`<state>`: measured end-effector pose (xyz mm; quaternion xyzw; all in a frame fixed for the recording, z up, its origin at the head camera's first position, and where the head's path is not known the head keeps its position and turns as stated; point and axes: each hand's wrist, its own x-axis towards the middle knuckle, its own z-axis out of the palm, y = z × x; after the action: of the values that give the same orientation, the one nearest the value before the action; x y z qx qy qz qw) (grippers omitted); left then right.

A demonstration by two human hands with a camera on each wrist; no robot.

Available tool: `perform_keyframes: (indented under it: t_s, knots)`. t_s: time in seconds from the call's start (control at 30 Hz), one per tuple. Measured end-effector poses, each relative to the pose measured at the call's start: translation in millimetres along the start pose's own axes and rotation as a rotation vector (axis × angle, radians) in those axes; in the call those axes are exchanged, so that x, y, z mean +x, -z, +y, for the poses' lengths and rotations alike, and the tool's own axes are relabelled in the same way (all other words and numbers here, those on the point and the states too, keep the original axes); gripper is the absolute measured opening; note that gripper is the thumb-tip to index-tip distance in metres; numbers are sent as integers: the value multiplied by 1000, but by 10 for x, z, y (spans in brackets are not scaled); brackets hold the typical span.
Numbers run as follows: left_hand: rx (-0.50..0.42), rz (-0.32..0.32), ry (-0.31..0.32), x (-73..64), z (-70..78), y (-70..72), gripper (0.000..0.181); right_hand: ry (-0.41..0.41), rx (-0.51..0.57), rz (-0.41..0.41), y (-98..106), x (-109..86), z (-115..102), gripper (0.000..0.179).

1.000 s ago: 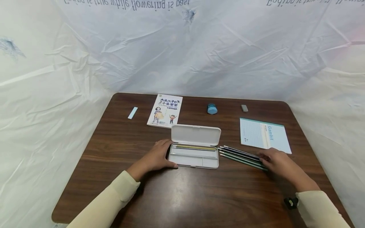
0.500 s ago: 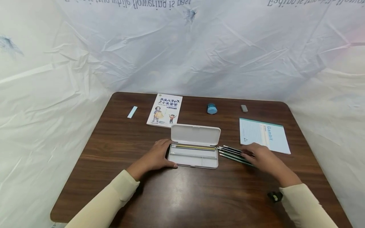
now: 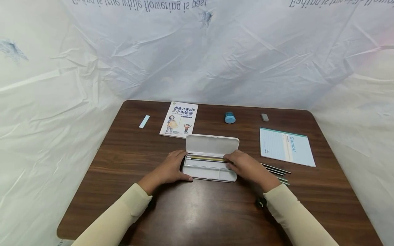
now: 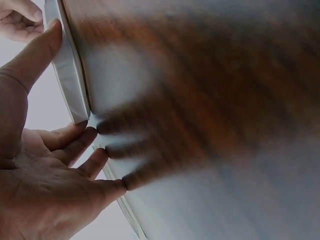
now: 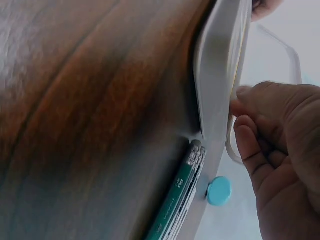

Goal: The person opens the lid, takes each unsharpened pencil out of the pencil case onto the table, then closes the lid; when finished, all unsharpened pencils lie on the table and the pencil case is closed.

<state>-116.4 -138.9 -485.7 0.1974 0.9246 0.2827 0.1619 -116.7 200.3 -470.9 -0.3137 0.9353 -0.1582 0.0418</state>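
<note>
An open white pencil case (image 3: 201, 175) lies on the brown table, its lid (image 3: 212, 145) tipped back. Inside, a yellow pencil (image 3: 206, 158) and slim pale and dark pencils lie lengthwise. My left hand (image 3: 170, 169) holds the case's left end, thumb at the front edge (image 4: 55, 30) and fingers spread along the side and back. My right hand (image 3: 247, 167) reaches over the right end; thumb and forefinger (image 5: 245, 97) come together at the yellow pencil's end, other fingers curled. Green and black pencils (image 3: 278, 171) lie partly hidden under my right hand.
Behind the case stand a picture book (image 3: 180, 119), a blue sharpener (image 3: 230, 118) and a grey eraser (image 3: 264, 117). A light blue strip (image 3: 144, 121) lies at left, a notebook (image 3: 286, 147) at right. White sheeting (image 3: 197, 68) rises behind the table.
My right hand has moved left, from the loose pencils to the right end of the pencil case, uncovering the pencils' outer ends. The left hand has stayed on the case.
</note>
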Motion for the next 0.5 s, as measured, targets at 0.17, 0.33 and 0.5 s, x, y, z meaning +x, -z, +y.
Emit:
perform_keyframes:
  t_s: [0.17, 0.33, 0.5]
  knots:
    - [0, 7, -7, 3, -4, -6, 104, 12, -25, -11, -27, 12, -36, 23]
    - [0, 6, 1, -2, 13, 1, 105, 12, -36, -2, -33, 31, -65, 22]
    - [2, 6, 7, -2, 23, 1, 104, 32, -52, -17, -48, 79, -98, 21]
